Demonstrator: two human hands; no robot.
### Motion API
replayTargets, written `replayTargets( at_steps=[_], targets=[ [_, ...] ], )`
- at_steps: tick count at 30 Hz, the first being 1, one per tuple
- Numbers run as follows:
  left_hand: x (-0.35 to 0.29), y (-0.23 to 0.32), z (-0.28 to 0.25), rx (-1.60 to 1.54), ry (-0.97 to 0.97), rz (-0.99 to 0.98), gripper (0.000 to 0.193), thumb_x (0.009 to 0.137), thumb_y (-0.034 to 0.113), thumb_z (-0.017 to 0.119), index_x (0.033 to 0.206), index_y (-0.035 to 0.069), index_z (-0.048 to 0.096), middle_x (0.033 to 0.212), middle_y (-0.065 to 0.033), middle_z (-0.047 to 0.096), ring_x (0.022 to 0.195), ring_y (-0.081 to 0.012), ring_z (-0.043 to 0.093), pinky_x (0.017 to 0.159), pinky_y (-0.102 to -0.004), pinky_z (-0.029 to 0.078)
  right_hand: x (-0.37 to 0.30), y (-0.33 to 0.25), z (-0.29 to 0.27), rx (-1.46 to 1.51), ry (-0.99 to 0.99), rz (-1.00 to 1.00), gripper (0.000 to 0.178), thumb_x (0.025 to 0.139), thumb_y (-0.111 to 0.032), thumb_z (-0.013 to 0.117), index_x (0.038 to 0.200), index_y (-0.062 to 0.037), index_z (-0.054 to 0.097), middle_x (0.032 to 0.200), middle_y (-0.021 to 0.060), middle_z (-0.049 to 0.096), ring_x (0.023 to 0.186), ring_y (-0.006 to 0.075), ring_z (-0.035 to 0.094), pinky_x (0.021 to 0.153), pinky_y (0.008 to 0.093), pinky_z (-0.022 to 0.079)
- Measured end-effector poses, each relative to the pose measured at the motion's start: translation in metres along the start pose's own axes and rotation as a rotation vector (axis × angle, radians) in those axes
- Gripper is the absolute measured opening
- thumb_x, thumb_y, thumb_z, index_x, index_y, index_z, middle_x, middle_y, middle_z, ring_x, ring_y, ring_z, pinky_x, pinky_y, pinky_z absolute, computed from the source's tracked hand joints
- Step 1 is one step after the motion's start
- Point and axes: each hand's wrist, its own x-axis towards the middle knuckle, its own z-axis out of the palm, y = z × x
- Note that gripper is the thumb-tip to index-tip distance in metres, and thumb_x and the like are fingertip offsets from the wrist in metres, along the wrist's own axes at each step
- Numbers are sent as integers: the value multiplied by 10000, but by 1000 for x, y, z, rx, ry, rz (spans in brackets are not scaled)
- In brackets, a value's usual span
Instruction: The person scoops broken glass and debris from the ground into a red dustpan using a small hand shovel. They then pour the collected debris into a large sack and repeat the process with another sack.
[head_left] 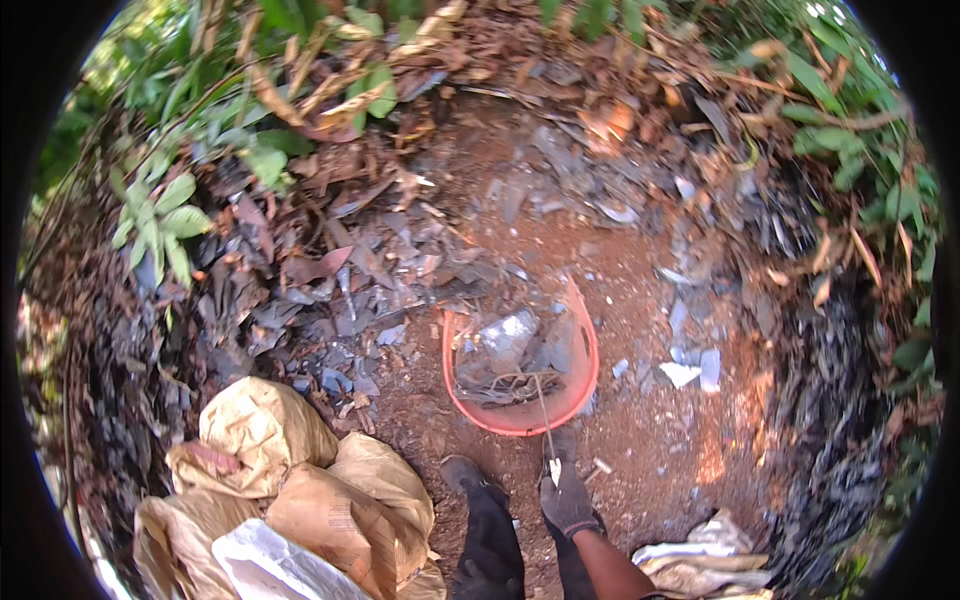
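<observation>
My right hand (567, 503), in a dark grey glove, is closed around the near end of a thin rod (547, 430). A small white piece shows at the grip. The rod reaches forward over the near rim of a broken orange-pink tub (512, 431). Its far end meets bent, wiry strands inside, and I cannot make out its exact shape. Dark scraps and a shiny grey sheet-like piece (510, 333) lie within the tub's curved wall, whose far side is open. My left hand is out of the picture.
My dark shoes (462, 474) stand on reddish soil. Stuffed tan sacks (330, 510) and a white block (280, 560) are at the lower left. Flattened sacks (705, 555) lie lower right. Dark shards, white fragments (690, 372), dry leaves and green plants (165, 225) surround the spot.
</observation>
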Motion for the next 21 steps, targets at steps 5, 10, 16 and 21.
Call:
replayTargets(
  at_steps=[5, 10, 16, 21],
  targets=[
    [3, -4, -5, 34, -9, 60, 940, 818, 600, 651, 1451, -31, 361, 1394, -348, 431, 1304, -459, 437, 1068, -590, 341, 1, 9, 6, 190, 27, -2, 337, 898, -218, 615, 1141, -5, 518, 910, 255, 646, 858, 450, 644, 712, 495, 516],
    [-5, -6, -7, 100, -25, 61, 937, 819, 599, 650, 1449, -33, 363, 1388, -350, 436, 1298, -460, 444, 1064, -587, 348, 33, 35, 17, 377, 282, -39, 326, 913, -285, 619, 1085, -20, 541, 932, 255, 652, 877, 438, 646, 737, 505, 506],
    [19, -20, -2, 167, -6, 47, 933, 821, 598, 648, 1446, -34, 365, 1381, -353, 442, 1290, -462, 451, 1060, -583, 355, 109, 101, 36, 430, 418, 271, 406, 943, -334, 602, 1174, -1, 579, 1076, 251, 648, 1001, 397, 636, 824, 460, 505],
    [55, -8, 2, 235, 82, 22, 930, 822, 597, 647, 1443, -36, 367, 1374, -355, 447, 1284, -463, 458, 1056, -580, 362, 107, 237, 108, 308, 229, 523, 548, 904, -426, 605, 1228, 15, 613, 1198, 248, 648, 1146, 354, 615, 983, 406, 474]
  ],
)
